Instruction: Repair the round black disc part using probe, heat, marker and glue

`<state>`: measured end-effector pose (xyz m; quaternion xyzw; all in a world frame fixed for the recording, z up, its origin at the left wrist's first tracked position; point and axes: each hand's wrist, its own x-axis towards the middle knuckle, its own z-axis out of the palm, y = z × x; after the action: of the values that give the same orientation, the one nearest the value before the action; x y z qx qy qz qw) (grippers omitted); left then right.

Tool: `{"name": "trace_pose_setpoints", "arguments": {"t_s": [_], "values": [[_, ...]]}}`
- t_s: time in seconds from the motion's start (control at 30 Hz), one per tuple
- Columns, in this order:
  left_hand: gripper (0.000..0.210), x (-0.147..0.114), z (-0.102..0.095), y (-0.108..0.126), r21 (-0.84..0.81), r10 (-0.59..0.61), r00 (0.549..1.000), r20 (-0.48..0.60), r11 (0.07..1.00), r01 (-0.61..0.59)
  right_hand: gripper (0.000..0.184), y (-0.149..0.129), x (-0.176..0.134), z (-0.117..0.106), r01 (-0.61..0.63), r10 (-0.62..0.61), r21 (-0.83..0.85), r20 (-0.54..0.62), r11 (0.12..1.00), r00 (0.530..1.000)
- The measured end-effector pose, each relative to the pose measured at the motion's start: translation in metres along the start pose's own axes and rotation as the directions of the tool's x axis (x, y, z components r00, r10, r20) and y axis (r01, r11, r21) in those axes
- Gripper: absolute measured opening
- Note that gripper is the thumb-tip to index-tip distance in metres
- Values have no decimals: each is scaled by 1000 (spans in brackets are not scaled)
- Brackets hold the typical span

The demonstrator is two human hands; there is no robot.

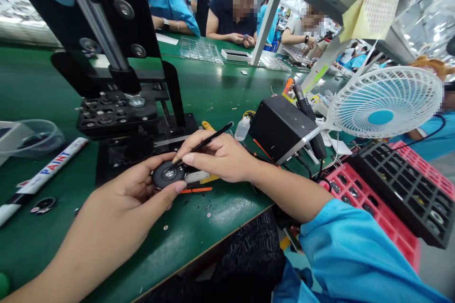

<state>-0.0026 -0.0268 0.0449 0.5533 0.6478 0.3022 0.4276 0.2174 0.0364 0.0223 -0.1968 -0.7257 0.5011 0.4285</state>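
A round black watch case (164, 176), with a shiny sensor window at its centre, is gripped at its edge between the fingers and thumb of my left hand (124, 203). My right hand (222, 157) pinches slim black tweezers (213, 136), their tips down at the face of the case. Just behind both hands stands a black press (119, 118) with a metal shaft. An orange strip (196, 190) lies on the green bench under my right hand. Part of the case is covered by my fingers.
A paint marker (44, 180), a round black part (43, 205) and a clear plastic tub (35, 137) lie at left. To the right are a small bottle (243, 128), a black box (280, 125), a white fan (384, 104) and red and black part trays (405, 194). Co-workers sit across the bench.
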Motion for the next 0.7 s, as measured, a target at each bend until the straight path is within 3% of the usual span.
{"name": "trace_pose_setpoints", "arguments": {"t_s": [0.17, 0.33, 0.53, 0.7], "values": [[99, -1, 2, 10, -38, -43, 999, -5, 998, 42, 21, 1, -2, 1, -65, 65, 6, -41, 998, 997], [100, -1, 2, 16, -98, -67, 998, 14, 993, 68, 21, 1, -2, 0, -3, 2, -52, -23, 999, 1000], [97, -3, 1, 17, -72, -71, 997, 6, 995, 71, 22, -1, -3, 1, -89, 89, -5, -60, 996, 994], [94, -4, 2, 15, -127, -76, 997, 19, 989, 78, 18, 1, -3, 0, -48, 47, -41, -16, 998, 999]]}}
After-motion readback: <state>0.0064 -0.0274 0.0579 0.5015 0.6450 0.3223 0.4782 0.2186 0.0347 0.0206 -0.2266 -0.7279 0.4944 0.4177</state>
